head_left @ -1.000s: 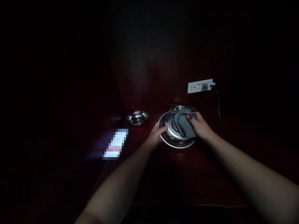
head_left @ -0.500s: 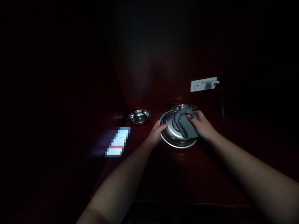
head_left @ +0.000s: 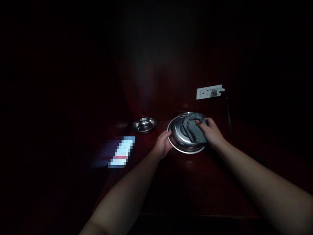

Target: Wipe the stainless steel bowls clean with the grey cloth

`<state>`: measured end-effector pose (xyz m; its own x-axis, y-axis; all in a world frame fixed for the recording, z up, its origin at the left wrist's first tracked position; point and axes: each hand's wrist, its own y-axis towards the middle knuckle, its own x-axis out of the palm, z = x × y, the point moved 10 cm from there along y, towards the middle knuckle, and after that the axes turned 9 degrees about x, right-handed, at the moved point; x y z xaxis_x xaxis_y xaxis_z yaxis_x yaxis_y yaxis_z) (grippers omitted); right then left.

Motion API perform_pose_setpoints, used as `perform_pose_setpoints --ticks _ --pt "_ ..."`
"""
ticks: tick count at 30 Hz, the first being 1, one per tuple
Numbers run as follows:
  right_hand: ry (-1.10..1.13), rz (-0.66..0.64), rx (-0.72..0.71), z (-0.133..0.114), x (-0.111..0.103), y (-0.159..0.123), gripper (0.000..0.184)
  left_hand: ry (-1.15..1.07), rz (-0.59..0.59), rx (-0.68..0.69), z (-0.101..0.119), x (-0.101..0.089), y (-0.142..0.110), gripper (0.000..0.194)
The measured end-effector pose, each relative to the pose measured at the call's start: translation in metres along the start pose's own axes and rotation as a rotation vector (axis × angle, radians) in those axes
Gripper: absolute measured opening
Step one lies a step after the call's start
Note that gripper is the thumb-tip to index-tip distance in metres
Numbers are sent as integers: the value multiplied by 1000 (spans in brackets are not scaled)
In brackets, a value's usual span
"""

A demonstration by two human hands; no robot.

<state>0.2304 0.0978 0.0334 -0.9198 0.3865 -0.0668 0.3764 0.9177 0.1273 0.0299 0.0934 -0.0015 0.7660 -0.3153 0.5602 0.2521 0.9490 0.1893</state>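
A round steel dish [head_left: 181, 138] is tilted toward me on the dark red wooden table [head_left: 200, 182]. My left hand [head_left: 162, 144] grips its left rim, fingers curled round the edge. My right hand [head_left: 212, 133] presses a grey knitted cloth [head_left: 193, 129] against the inside of the dish, fingers closed on the cloth. Just behind the dish, the rim of another steel dish [head_left: 187, 114] peeks out.
A smaller steel bowl [head_left: 144, 125] sits on the table to the left. A lit, blurred-out screen [head_left: 121, 152] lies nearer the left edge. A white wall socket [head_left: 207, 92] with a plug and dark cable is on the back panel. The surroundings are very dark.
The dish has been tipped a little flatter and my left hand has slid lower on its rim. The cloth and my right hand stay at the dish's upper right. The view shifted slightly.
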Motion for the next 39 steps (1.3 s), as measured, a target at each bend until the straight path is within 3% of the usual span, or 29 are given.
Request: perform_pose_setpoints --ticks 5,10,25,33,39 --pt "-5 -18 19 3 0 3 48 130 -23 -61 -9 5 -6 45" --pt "-57 -37 19 3 1 4 45 187 0 -25 -3 5 -4 49" --pt "-90 -109 -50 -8 9 -4 41 156 49 93 10 -3 8 41" --pt "-103 -88 -52 -10 6 -5 43 141 55 93 10 -1 9 38" --pt "-142 54 -24 -1 -8 1 50 118 46 57 7 4 3 42"
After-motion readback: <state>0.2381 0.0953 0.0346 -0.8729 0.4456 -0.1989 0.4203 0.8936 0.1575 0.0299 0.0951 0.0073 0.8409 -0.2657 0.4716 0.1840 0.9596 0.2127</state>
